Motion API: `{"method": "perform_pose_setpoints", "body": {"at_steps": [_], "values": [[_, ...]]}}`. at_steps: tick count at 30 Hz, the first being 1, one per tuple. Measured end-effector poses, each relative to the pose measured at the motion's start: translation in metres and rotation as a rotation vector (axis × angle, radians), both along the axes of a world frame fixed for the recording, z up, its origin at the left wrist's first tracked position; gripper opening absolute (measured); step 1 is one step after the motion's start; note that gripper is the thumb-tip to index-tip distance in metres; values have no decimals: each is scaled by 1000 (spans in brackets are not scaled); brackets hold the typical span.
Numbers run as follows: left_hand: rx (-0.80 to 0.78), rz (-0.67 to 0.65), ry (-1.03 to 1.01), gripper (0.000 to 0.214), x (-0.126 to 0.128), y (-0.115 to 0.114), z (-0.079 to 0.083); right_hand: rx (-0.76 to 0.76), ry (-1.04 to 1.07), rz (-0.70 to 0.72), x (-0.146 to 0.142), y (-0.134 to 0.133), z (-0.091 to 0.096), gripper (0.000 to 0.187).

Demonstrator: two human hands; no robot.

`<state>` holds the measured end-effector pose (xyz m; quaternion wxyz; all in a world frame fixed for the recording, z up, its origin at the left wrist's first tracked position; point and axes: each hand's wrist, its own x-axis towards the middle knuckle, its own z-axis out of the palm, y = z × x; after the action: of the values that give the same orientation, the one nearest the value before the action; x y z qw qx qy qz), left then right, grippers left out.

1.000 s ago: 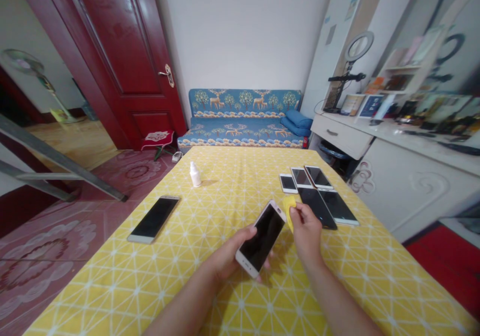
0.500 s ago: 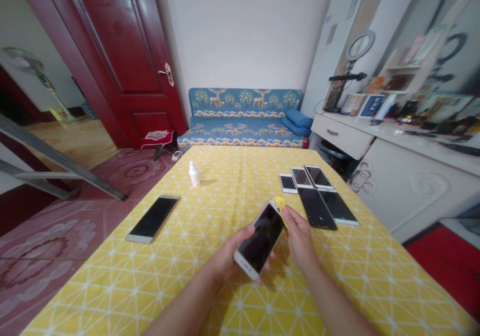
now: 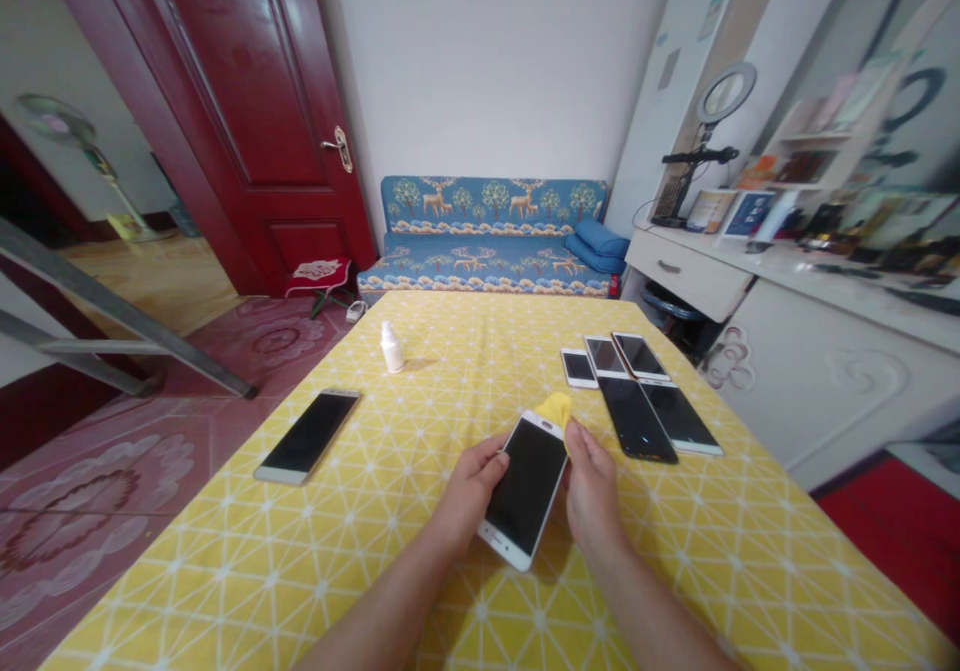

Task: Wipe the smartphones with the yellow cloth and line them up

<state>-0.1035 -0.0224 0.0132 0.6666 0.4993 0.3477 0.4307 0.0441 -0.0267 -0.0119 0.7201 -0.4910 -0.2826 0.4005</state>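
Note:
A white smartphone [image 3: 526, 491] with a dark screen is tilted above the table, face up. My left hand [image 3: 471, 491] grips its left edge, thumb on the front and the other fingers partly hidden. At the phone's upper right corner, my right hand [image 3: 592, 476] pinches a yellow cloth [image 3: 555, 409] against the edge. Most of the cloth's lower part is hidden by my fingers and the phone. Another phone [image 3: 307, 436] lies face up on the left of the table. A small white bottle [image 3: 391, 349] stands upright behind it.
To the right lie several phones: a small white one [image 3: 579, 368], a black one [image 3: 636, 419] and others beside them. The yellow patterned tablecloth [image 3: 315, 571] covers the table. Beyond are a blue sofa [image 3: 487, 251] and a white dresser [image 3: 840, 331].
The held phone has turned a little more upright and moved slightly right and down. My left thumb has shifted on its edge; the cloth now shows more above the phone's top corner.

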Motion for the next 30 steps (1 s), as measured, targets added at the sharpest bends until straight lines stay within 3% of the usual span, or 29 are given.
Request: {"method": "perform_pose_setpoints", "body": {"at_steps": [5, 9, 16, 20, 30], "values": [[259, 100, 96, 34, 6, -4, 5, -13, 33, -19, -3, 1, -3, 43], [321, 213, 161, 35, 7, -5, 3, -29, 68, 51, -15, -7, 0, 45], [261, 564, 33, 33, -5, 6, 2, -58, -402, 249, -44, -26, 8, 41], [248, 726, 0, 31, -11, 12, 0, -53, -531, 301, -51, -29, 9, 39], [146, 776, -74, 34, -8, 6, -2, -47, -593, 323, -58, -34, 11, 36]]}}
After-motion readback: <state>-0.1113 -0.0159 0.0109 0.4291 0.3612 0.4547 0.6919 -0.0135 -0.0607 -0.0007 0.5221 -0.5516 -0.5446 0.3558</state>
